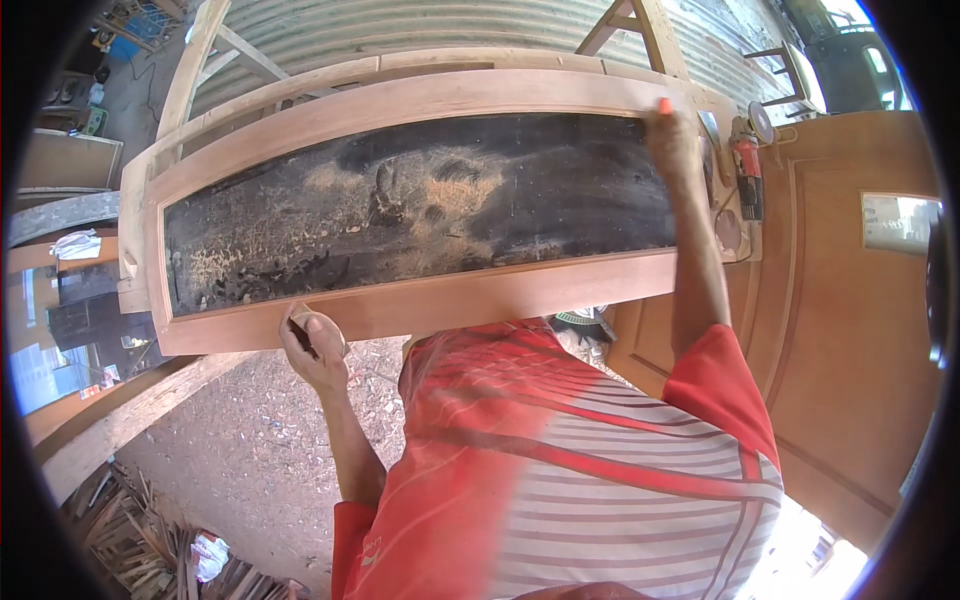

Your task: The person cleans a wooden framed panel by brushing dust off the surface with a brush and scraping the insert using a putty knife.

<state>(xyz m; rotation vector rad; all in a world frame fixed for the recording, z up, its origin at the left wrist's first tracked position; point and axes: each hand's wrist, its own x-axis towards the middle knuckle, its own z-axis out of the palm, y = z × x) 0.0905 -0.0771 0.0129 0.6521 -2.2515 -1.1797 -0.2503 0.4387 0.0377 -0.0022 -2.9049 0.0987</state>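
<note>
A wooden frame point(430, 310) with a dark, dust-smeared panel point(560, 190) set in it lies across the workbench in front of me. At its near rail, toward the left end, my left hand point(318, 350) is closed around a curled tan and dark piece that looks like sandpaper point(328, 328). Over the far right corner of the frame, my right hand point(672, 135) has its fingers closed. A small orange bit point(664, 105) shows at its fingertips; motion blur hides what it belongs to.
Just right of the frame, a red and black angle grinder point(746, 165) lies on the bench. A brown wooden door point(840, 300) stands on the right. Glossy dark panels point(85, 320) are at the left. Wood scraps point(130, 535) lie piled on the floor at lower left.
</note>
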